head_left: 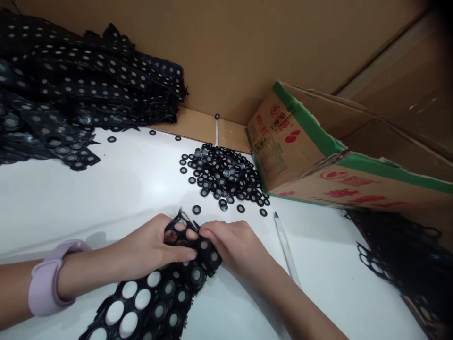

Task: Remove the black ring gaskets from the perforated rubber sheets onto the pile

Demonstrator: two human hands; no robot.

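A black rubber sheet (166, 288) with rows of round rings lies before me, some of its holes punched through to the white table. My left hand (166, 250) grips the sheet's upper part, thumb on top, with emptied webbing looped over its fingers. At the sheet's upper right edge, my right hand (230, 241) pinches with fingertips close to the left ones; what exactly sits between them is hidden. Just beyond the hands lies a loose black rubber ring (197, 209), and behind it is a heap of similar rings (226, 174).
Stacked black sheets (88, 80) with rings fill the back left. An open cardboard box (293, 137) with green edges stands at the right. Below it lies a pile of black webbing scrap (406, 259). A white pen (286, 248) rests right of my hands on the white table (127, 184).
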